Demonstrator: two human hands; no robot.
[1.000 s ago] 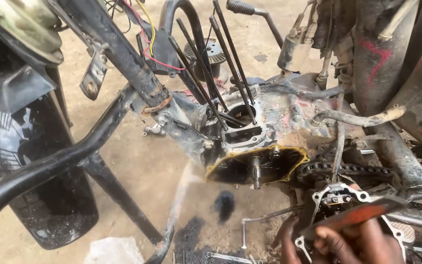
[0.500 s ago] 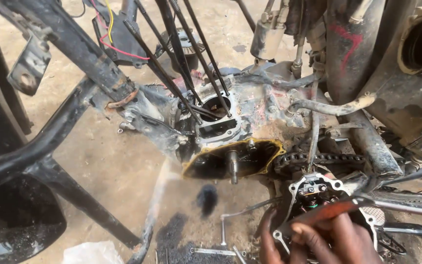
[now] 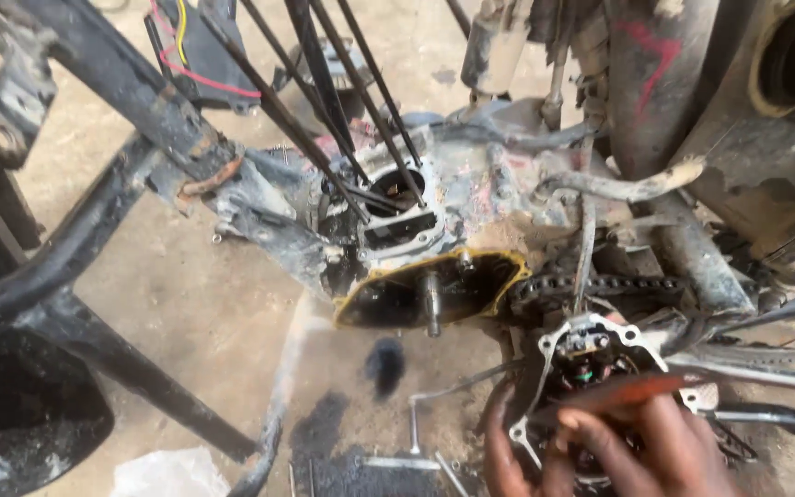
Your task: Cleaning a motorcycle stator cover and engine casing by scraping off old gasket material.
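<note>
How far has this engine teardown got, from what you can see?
Done: the crankcase sits bare in the frame, its cylinder off so four long studs stand free, and the side opening with its yellow gasket edge is uncovered, shaft showing.

In hand: a hand holds the removed side cover.

Left: the drive chain is on, and the crankcase is mounted.

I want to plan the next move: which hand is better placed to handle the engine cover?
Right. The right hand grips the engine cover below the chain; the left hand is not in view.
</note>
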